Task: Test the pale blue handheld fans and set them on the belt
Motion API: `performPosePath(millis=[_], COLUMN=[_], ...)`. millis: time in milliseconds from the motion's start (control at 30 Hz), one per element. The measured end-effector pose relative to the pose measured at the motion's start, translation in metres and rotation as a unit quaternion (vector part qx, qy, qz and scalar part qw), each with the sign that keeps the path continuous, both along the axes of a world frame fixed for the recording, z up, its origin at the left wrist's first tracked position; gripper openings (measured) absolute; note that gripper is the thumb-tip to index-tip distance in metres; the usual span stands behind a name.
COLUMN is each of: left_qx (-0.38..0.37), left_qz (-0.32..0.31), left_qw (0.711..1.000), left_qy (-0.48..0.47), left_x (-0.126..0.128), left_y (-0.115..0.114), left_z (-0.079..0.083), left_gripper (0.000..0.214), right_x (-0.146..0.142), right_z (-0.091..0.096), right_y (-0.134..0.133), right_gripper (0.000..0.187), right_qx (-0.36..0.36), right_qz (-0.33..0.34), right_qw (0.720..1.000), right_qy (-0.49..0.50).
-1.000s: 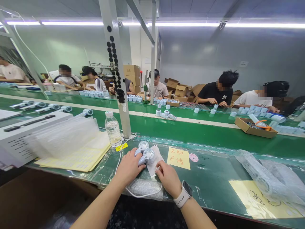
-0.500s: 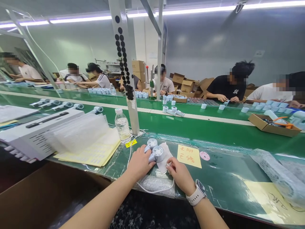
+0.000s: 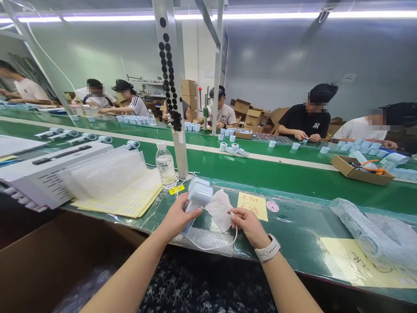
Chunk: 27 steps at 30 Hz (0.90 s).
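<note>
Past the water bottle (image 3: 165,166), the left hand (image 3: 177,219) wraps firmly around a pale blue handheld fan (image 3: 198,195), holding it up off the green desk (image 3: 293,234). Just right of the fan lies a white wipe (image 3: 220,211), and the right hand (image 3: 249,226) holds a white cable (image 3: 211,248) near its end in a narrow pinch at the wipe's edge. A yellow note (image 3: 252,206) lies beyond that hand.
</note>
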<state>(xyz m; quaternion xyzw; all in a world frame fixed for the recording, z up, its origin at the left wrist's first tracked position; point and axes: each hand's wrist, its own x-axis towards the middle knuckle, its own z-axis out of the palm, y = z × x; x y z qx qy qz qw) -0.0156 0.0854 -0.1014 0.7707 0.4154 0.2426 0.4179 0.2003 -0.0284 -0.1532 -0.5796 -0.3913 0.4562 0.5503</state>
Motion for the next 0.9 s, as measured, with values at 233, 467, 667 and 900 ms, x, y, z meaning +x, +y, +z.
performPosePath(millis=[233,467,667,900], left_qx=[-0.256,-0.299,-0.318,-0.289], left_qz=[0.073,-0.001,-0.015,-0.011], left_qw=[0.872,0.791,0.769,0.788], left_qy=[-0.411,-0.533,-0.554,-0.543], left_x=[-0.017,-0.005,0.0,-0.005], left_y=[-0.044,-0.054,-0.06,-0.062], left_z=[0.003,0.023,0.026,0.025], left_gripper=[0.072,0.064,0.067,0.069], right_x=[-0.011,-0.098,-0.121,-0.136], right_z=[0.015,0.034,0.046,0.044], right_y=[-0.009,-0.051,-0.055,-0.057], right_gripper=[0.06,0.049,0.047,0.053], right_qx=[0.007,-0.031,0.005,-0.014], right_qz=[-0.001,0.103,0.124,0.052], right_qw=[0.997,0.991,0.991,0.994], right_qy=[0.081,0.077,0.044,0.095])
